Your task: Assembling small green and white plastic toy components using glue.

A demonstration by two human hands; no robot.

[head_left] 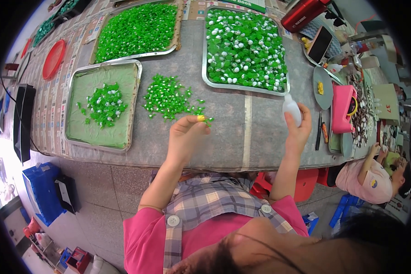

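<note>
My left hand [186, 137] is closed in a pinch over the table, a yellow cover on one fingertip. At its fingertips is a small green piece [208, 121], too small to make out fully. Just beyond it lies a loose pile of small green pieces with pale dots [166, 97]. My right hand [298, 125] is wrapped round a small white squeeze bottle [291, 111], its narrow tip pointing up and away from me. On the left, a tray lined in pale green [123, 132] bears a small heap of green pieces with white eye-like balls [104, 105].
Farther back stand a tray of green pieces [139, 28] and a tray of green-and-white pieces [244, 50]. A red oval lid [54, 59] lies far left. On the right are a red flask [305, 14], a phone [320, 44], a pink holder [342, 108] and a pen [324, 132]. Another person [369, 179] sits right.
</note>
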